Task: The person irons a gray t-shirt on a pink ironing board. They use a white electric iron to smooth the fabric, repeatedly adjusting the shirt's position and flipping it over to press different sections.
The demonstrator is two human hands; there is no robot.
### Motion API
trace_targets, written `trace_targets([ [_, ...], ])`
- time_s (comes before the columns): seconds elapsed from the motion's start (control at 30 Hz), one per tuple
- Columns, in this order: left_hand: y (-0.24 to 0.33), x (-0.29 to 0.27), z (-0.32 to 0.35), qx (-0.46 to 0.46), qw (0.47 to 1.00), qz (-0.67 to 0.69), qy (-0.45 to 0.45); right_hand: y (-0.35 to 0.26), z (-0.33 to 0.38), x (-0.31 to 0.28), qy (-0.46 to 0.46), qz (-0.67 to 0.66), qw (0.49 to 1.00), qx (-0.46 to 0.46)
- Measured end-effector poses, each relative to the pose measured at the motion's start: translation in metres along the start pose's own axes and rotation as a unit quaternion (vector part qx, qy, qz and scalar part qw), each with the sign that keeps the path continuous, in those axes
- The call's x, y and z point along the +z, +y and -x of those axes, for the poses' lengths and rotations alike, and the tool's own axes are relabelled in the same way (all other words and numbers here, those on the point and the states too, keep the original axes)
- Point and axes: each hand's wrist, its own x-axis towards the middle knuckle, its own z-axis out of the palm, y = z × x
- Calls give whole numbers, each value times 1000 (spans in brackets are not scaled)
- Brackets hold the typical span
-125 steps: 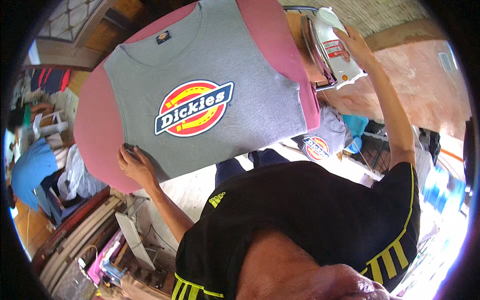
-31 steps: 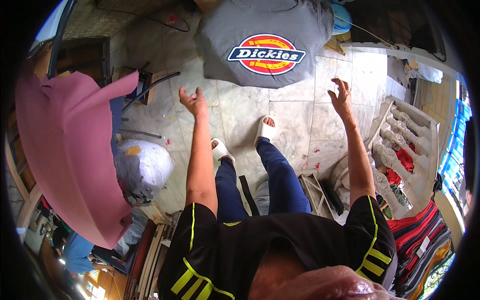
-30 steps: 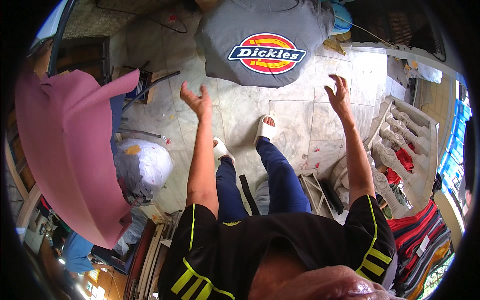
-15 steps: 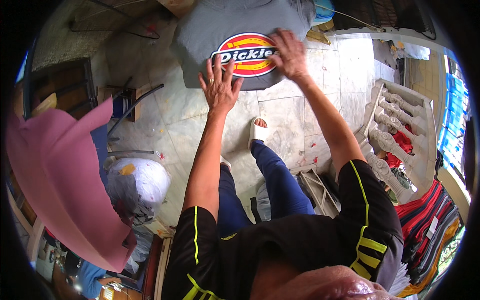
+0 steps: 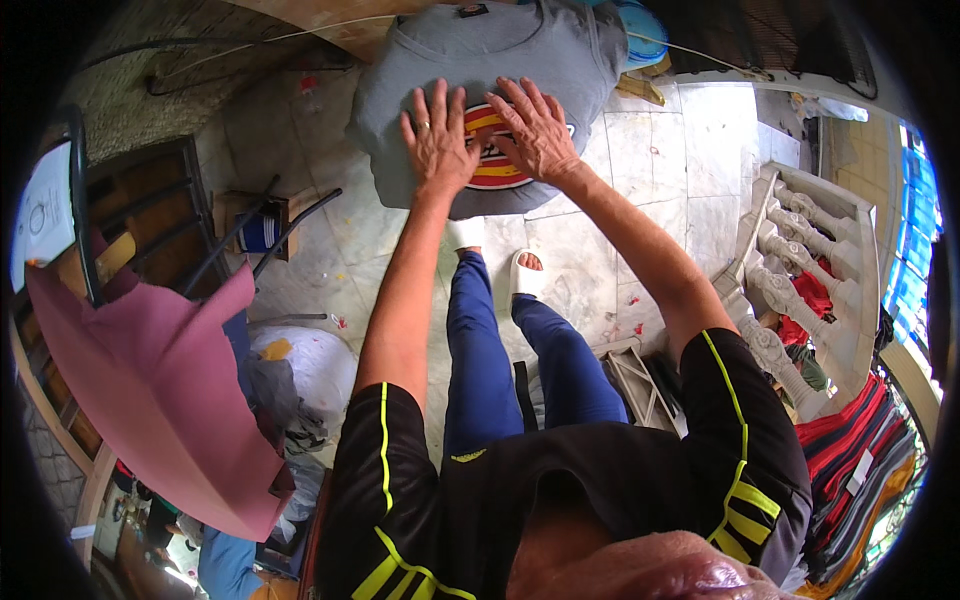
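Note:
In front of me lies a grey T-shirt (image 5: 480, 55) with a red, yellow and white printed emblem on its front. Its neckline is toward the far side, and the cloth drapes over a raised surface that it hides. My left hand (image 5: 440, 140) rests flat on the shirt at the emblem's left part, fingers spread, a ring on one finger. On the emblem's right part my right hand (image 5: 535, 135) presses flat, fingers stretched. The two thumbs come close together over the print, covering much of it.
Pink sheet material (image 5: 160, 380) hangs at the left beside a white stuffed bag (image 5: 315, 370). To the right stand a white balustrade (image 5: 800, 270) and a stack of folded dark and red fabric (image 5: 860, 480). A blue container (image 5: 640, 35) sits behind the shirt.
My right hand has moved left, closer to my left hand, over the emblem. The neckline now shows more, and my left foot has come forward into sight.

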Motion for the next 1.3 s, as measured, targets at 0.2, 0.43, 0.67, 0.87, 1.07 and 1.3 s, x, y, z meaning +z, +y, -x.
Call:
trace_targets([
  [0.2, -105, -8, -44, -173, 971, 164, -3, 115, 1, 6, 94, 35, 982, 163],
  [0.43, -55, -29, -5, -82, 993, 59, 65, 47, 19, -16, 116, 0, 973, 201],
  [0.67, 11, 3, 54, 15, 994, 86, -61, -13, 40, 20, -51, -2, 999, 9],
  [0.87, -31, -2, 67, -130, 991, 3, 21, 61, 58, -9, -4, 63, 996, 58],
  [1.07, 42, 2, 101, -113, 993, 35, -5, -10, 58, -10, -91, -5, 993, -79],
  [1.3, 19, -1, 192, -345, 938, -8, -40, 32, 72, -38, -170, 118, 971, -119],
])
